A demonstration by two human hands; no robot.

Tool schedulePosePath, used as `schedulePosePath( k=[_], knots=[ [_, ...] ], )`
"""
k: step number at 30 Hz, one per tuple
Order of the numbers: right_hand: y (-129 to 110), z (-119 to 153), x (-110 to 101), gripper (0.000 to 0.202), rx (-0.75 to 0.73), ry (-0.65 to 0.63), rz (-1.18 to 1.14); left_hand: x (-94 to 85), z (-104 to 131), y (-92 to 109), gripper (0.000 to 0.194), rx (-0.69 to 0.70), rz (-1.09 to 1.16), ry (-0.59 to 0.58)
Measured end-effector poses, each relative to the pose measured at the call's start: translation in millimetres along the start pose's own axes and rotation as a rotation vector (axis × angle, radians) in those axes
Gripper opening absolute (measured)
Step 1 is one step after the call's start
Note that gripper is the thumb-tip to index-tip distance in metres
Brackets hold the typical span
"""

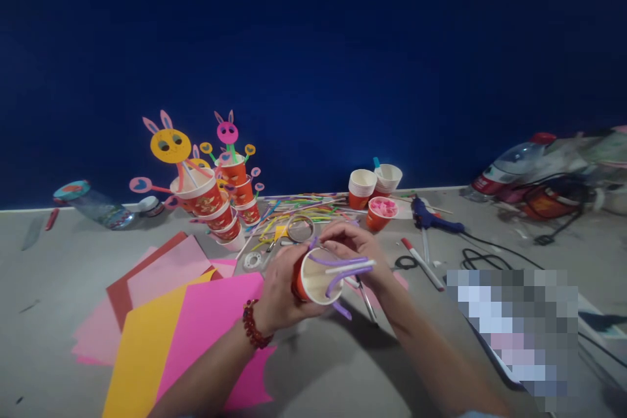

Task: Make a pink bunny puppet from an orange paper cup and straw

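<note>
My left hand is wrapped round a red paper cup, whose white mouth tilts toward me. Purple fuzzy stems and a white stem reach out of the mouth to the right. Another purple end pokes out below the cup. At the far side of the rim, my right hand has its fingers bent together beside a short purple tip; what they pinch is hidden. Under the right wrist shows a slim metal tool, perhaps scissors; whether the hand holds it I cannot tell.
Finished stacked-cup figures stand back left, near a clear jar. Coloured paper lies at left, loose stems behind. White cups, a cup of pink pieces, a corded glue gun and a marker sit right.
</note>
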State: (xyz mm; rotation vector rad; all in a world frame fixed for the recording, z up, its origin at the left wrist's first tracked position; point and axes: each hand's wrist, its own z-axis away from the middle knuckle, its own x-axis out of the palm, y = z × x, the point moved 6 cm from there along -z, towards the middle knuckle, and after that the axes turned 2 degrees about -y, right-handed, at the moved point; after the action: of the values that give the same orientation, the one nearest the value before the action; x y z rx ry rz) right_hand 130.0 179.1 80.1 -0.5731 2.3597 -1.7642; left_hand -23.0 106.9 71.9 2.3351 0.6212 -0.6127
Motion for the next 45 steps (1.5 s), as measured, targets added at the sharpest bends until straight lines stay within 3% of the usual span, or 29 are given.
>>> schedulePosePath(
  k=[7,22,45],
  knots=[
    [-9.3,0.9,6.1,0.016,-0.09,-0.114,0.086,8.7,5.4,-5.3,0.086,-0.048,0.133,-0.061],
    [-15.7,3.6,10.5,0.011,-0.219,-0.089,0.201,10.3,7.7,-4.5,0.084,-0.05,0.191,-0.065],
    [-13.7,4.3,10.7,0.012,-0.201,-0.092,0.209,12.6,10.6,-5.7,0.086,-0.064,0.23,-0.031]
  ],
)
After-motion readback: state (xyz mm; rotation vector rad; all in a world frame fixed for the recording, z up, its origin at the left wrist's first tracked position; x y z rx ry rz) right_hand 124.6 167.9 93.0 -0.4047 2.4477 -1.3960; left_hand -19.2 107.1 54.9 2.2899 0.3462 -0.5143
